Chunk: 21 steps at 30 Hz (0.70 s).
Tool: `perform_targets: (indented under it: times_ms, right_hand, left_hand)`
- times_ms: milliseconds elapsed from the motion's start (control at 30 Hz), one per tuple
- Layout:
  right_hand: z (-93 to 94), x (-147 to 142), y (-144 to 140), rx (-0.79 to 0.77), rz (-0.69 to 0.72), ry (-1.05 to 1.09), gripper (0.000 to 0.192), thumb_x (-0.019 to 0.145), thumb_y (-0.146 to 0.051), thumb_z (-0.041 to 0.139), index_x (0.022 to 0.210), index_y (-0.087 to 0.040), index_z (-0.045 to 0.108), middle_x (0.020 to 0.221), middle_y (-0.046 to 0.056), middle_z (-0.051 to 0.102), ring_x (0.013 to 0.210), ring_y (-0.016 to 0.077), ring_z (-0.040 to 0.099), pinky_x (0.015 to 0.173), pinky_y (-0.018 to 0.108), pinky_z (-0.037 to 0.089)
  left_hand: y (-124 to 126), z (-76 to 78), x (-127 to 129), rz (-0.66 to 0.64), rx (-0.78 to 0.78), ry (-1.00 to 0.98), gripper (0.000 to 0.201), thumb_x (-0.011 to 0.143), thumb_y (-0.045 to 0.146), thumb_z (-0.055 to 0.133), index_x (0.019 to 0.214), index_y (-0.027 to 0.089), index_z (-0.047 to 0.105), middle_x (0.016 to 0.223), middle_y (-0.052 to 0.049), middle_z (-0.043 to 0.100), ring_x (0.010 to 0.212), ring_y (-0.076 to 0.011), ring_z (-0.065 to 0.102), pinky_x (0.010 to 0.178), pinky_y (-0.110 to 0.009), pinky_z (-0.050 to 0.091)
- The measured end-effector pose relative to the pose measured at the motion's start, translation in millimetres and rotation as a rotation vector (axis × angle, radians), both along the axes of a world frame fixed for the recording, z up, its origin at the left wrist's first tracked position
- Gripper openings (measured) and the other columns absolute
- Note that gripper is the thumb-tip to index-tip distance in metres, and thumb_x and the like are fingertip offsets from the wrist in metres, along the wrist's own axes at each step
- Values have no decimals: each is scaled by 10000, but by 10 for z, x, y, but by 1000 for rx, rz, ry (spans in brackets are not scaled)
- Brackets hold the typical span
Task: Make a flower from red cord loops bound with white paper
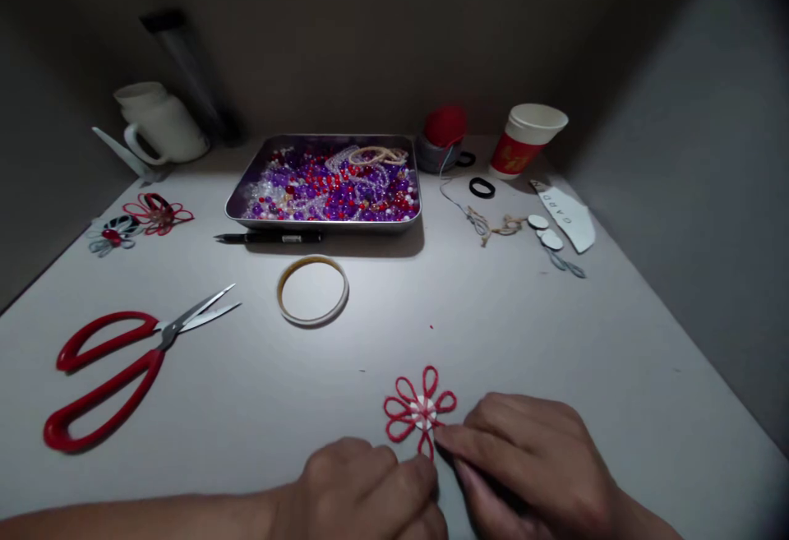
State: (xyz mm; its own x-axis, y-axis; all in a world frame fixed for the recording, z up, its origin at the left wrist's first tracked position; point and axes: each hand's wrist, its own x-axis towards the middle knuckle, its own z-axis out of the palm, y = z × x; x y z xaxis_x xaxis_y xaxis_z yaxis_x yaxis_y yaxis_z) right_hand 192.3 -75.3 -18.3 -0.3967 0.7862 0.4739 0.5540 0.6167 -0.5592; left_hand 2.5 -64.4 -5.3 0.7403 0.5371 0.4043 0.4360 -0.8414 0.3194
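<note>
A small flower of red yarn loops lies on the table near the front, its loops spread around a white round disc. My left hand is closed with its fingertips at the flower's lowest loop. From the right, my right hand reaches in with curled fingers, and its index fingertip presses at the lower right edge of the disc, where a loop is partly covered. The undersides of both hands are hidden.
Red-handled scissors lie partly opened at left, near a tape roll. Behind are a black pen, a metal bead tray, yarn balls and a paper cup. Finished yarn flowers, a white jug and white discs flank them.
</note>
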Motion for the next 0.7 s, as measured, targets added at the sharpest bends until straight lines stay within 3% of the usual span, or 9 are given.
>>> perform_targets:
  times_ms: [67, 167, 333, 533, 633, 700]
  right_hand:
    - [-10, 0, 18, -15, -8, -47, 211, 686, -21, 522, 774, -145, 668, 513, 19, 582, 436, 134, 489, 407, 250, 336]
    - [-12, 3, 38, -34, -13, -74, 213, 676, -13, 517, 770, -134, 666, 528, 30, 591, 442, 138, 494, 413, 252, 347]
    - [9, 11, 48, -100, 2, 36, 161, 686, -22, 541, 761, -135, 627, 555, 29, 605, 477, 135, 522, 452, 247, 385]
    - [80, 17, 60, -195, -51, 91, 112, 701, -58, 538, 667, -164, 558, 539, -2, 571, 465, 107, 510, 452, 222, 385]
    - [77, 33, 64, -239, -172, 129, 100, 714, -88, 551, 672, -178, 553, 525, -26, 539, 427, 86, 478, 416, 200, 370]
    - [62, 45, 63, -275, -336, 151, 94, 742, -131, 557, 670, -192, 552, 494, -42, 504, 398, 83, 452, 388, 194, 359]
  left_hand:
    - [-5, -19, 17, 120, 85, -31, 228, 815, 40, 414, 713, 146, 589, 636, -4, 663, 418, -95, 500, 389, -229, 352]
    - [57, -10, 54, 130, 177, -6, 293, 797, 35, 360, 665, 140, 600, 655, -51, 683, 432, -139, 544, 377, -253, 382]
    - [117, -2, 81, 126, 188, 25, 315, 793, 47, 350, 635, 134, 608, 611, -69, 670, 458, -156, 576, 403, -251, 434]
    - [37, -109, 99, 247, 213, -92, 288, 845, 101, 341, 707, 135, 591, 735, -89, 673, 588, -165, 598, 497, -263, 460]
    - [14, -103, 76, 186, 192, -97, 231, 827, 85, 392, 724, 138, 592, 750, -77, 668, 610, -158, 588, 507, -256, 450]
    - [17, -54, 51, 27, 125, -51, 222, 809, 54, 421, 711, 146, 598, 692, -31, 657, 569, -130, 563, 496, -238, 441]
